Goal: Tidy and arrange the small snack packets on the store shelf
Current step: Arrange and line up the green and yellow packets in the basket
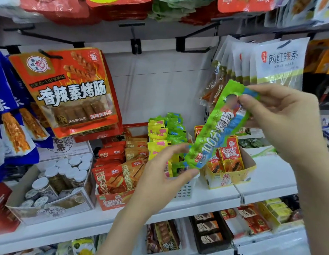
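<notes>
Green foil packet [218, 126] hangs slantwise above the shelf [206, 197], our right hand [281, 115] pinching its top, our left hand [160, 179] loosely closing around its bottom end. It looks light, crinkly and slippery; the ends seem safest.

We read "香辣素烤肠" on the hanging red-orange foil pouch [68, 92], "网红辣条" on the white plastic bag [281, 59], and "100分烤肠" on the long green packet [213, 133].
</notes>
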Demonstrator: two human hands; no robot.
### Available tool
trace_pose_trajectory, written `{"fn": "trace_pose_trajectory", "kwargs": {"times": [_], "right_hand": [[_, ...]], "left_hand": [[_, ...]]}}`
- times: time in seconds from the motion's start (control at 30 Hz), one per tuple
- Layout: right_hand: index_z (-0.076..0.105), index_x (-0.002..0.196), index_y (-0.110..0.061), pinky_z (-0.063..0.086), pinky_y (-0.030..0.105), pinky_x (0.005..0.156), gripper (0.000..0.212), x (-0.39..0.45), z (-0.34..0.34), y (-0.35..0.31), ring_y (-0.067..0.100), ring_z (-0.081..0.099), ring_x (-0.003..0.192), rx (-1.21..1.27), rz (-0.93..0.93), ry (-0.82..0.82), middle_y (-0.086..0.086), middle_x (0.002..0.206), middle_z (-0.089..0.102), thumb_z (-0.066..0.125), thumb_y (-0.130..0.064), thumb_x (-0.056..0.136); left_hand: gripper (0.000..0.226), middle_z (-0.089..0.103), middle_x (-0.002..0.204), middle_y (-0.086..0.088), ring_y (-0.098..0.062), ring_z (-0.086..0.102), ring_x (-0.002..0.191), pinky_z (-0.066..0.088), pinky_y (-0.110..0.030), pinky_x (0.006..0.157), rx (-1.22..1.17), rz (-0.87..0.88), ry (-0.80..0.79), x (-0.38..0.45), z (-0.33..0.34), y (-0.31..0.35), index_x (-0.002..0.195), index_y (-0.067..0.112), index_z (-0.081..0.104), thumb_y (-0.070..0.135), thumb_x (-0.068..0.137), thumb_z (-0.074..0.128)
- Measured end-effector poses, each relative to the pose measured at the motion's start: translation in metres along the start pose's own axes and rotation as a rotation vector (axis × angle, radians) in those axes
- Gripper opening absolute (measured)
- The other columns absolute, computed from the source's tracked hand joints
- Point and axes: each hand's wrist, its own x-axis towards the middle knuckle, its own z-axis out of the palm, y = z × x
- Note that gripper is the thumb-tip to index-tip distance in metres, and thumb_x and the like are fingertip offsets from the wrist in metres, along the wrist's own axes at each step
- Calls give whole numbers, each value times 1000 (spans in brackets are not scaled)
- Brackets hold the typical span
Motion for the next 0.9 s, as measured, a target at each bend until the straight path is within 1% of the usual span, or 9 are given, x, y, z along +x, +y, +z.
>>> {"fn": "trace_pose_trajectory", "kwargs": {"times": [0.07,0.13,0.23,0.3,0.47,0.67,0.73,0.8,0.9], "right_hand": [[70,87,-25,56,18,52,17,1,1,7,5,72,68,20,80,24,-16,75,74,71,-9,84],[70,86,-23,55,18,51,15,0,1,17,5,72,65,25,171,43,-13,72,75,71,-8,85],[72,87,-18,54,18,50,9,-2,1,33,8,72,63,20,283,63,-7,72,75,72,-9,85],[72,84,-18,55,20,50,10,-3,0,41,10,72,63,30,340,68,-3,73,76,72,-8,85],[70,87,-12,53,18,47,7,-5,0,53,9,70,56,73,462,86,-3,64,74,72,-6,84],[71,85,-16,54,19,49,9,-7,2,52,11,71,59,104,478,73,-1,68,75,72,-6,85],[72,87,-17,54,18,50,9,-7,0,50,12,72,62,127,473,62,-1,71,76,71,-8,86],[72,94,-15,56,20,56,9,-9,0,49,14,73,70,192,483,36,2,80,77,70,-10,87],[69,108,-8,59,26,67,23,-12,5,49,17,73,81,356,494,-12,7,93,76,67,-14,86]], "left_hand": [[31,73,109,8,-10,68,103,52,-27,92,-271,-69,-68,-2,5,6,111,24,67,28,82,77],[20,76,100,-5,-17,71,91,57,-28,79,-519,-144,-62,-4,9,8,98,12,68,16,81,77],[9,76,86,-12,-19,73,77,59,-28,69,-668,-278,0,-7,12,8,74,21,68,13,73,72],[17,73,79,-14,-20,72,69,60,-29,68,-688,-356,36,-8,12,4,61,26,64,15,72,71],[20,68,74,-17,-20,71,63,60,-26,67,-748,-485,54,-9,7,-1,82,5,56,18,74,70],[15,65,63,-8,-14,66,58,58,-23,63,-770,-479,32,-9,4,0,79,6,54,14,76,67],[11,69,69,-11,-16,68,64,59,-25,66,-795,-473,25,-10,2,1,76,8,57,14,76,67],[9,73,96,-19,-25,71,86,60,-36,77,-880,-469,-49,-11,0,2,77,10,65,17,82,65],[42,61,133,-18,-37,61,119,54,-52,93,-1114,-526,-238,-12,-3,9,115,7,68,39,96,49]]}}
